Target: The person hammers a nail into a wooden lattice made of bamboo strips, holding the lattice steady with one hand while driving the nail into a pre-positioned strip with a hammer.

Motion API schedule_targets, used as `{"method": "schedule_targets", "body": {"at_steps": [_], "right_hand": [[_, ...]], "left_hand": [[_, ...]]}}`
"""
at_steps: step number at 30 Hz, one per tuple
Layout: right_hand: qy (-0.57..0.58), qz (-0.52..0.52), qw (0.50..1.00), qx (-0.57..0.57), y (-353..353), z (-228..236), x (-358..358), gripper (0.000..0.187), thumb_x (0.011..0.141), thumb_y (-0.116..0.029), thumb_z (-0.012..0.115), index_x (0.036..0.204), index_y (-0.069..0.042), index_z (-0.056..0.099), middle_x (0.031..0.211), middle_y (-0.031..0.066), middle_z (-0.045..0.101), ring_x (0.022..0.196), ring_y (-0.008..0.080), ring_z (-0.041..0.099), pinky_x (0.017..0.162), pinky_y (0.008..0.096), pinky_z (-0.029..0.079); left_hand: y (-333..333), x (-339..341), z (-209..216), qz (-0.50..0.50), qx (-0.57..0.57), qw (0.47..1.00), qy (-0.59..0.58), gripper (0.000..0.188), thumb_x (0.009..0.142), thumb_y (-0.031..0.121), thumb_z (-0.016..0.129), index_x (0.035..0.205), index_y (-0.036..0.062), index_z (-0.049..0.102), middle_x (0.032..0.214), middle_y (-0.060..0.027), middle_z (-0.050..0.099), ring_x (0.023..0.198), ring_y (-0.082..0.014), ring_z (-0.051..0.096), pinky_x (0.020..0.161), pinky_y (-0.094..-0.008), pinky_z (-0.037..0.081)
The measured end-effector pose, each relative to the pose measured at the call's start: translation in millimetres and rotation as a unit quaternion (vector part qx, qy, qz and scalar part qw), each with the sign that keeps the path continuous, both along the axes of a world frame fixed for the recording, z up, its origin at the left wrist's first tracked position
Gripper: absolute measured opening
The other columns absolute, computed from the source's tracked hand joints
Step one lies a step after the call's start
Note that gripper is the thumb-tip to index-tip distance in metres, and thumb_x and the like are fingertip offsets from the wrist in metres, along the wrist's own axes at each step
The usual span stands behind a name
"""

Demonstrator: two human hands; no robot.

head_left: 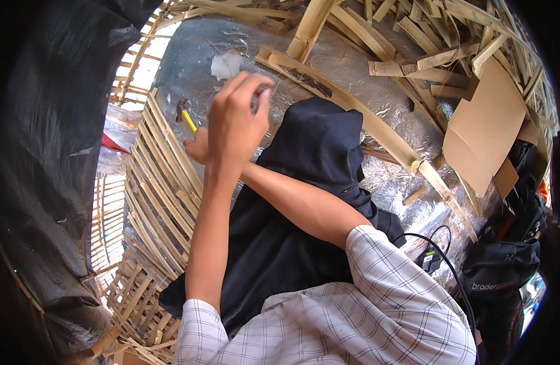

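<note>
My right forearm crosses under my left one. My right hand (197, 146), partly hidden by the left wrist, is closed round the yellow handle of a hammer (189, 120), whose dark head points up and away. Raised above it, my left hand (238, 112) has its fingers curled and the thumb close to the index finger. Whatever lies between those fingertips, if anything, is too small to make out. To the left of both hands runs a row of split bamboo slats (158, 176) set side by side. Black cloth (310, 140) covers my lap and knee.
A long split bamboo piece (365, 118) lies across the silvery sheet (201, 45) on the floor. Bamboo offcuts (414, 67) heap at the far right, beside brown cardboard (483, 128). A black bag (499, 267) and a cable (453, 274) are at right; black sheeting (49, 152) hangs at left.
</note>
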State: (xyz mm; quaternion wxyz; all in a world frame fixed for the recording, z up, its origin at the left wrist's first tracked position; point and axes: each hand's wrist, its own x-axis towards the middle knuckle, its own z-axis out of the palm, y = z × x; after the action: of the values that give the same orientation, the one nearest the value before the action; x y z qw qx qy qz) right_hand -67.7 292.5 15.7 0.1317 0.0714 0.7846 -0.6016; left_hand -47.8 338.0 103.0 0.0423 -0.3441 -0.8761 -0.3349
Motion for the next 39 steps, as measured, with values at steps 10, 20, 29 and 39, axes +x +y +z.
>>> {"method": "schedule_targets", "body": {"at_steps": [10,20,29,39], "right_hand": [[-0.063,-0.022,0.982,-0.179,-1,-25,-13,0.047,0.091,-0.031,0.064,0.092,0.016,0.068,0.074,0.0254,0.07,0.067,0.0373,0.071,0.065,0.0498,0.054],[-0.106,0.026,0.954,-0.28,4,-19,-7,0.041,0.089,-0.026,0.059,0.093,0.014,0.065,0.079,0.0186,0.067,0.074,0.0279,0.067,0.065,0.0473,0.05],[-0.121,0.017,0.942,-0.313,9,-12,2,0.034,0.093,-0.027,0.062,0.079,0.004,0.058,0.067,0.0108,0.059,0.057,0.0213,0.059,0.053,0.0417,0.046],[-0.097,-0.027,0.966,-0.237,-11,-16,2,0.038,0.092,-0.025,0.065,0.089,0.012,0.059,0.07,0.0138,0.061,0.054,0.0216,0.06,0.046,0.0406,0.046]], "left_hand": [[101,-64,-96,-0.113,-0.23,0.964,-0.078,0.013,0.09,0.004,0.072,0.102,0.0043,0.077,0.101,-0.018,0.076,0.099,-0.0372,0.074,0.085,-0.0465,0.059],[94,-78,-121,-0.178,-0.216,0.959,-0.041,0.008,0.087,0.002,0.071,0.092,0.0023,0.064,0.098,-0.0132,0.071,0.095,-0.0388,0.069,0.078,-0.0491,0.055],[90,-73,-126,-0.169,-0.16,0.972,-0.012,0.008,0.088,0.003,0.067,0.094,0.0046,0.064,0.099,-0.01,0.068,0.096,-0.0383,0.068,0.078,-0.0483,0.055],[88,-68,-118,-0.147,-0.019,0.987,-0.065,0.012,0.089,-0.004,0.067,0.098,-0.0015,0.059,0.099,-0.017,0.067,0.093,-0.0415,0.067,0.078,-0.0477,0.052]]}}
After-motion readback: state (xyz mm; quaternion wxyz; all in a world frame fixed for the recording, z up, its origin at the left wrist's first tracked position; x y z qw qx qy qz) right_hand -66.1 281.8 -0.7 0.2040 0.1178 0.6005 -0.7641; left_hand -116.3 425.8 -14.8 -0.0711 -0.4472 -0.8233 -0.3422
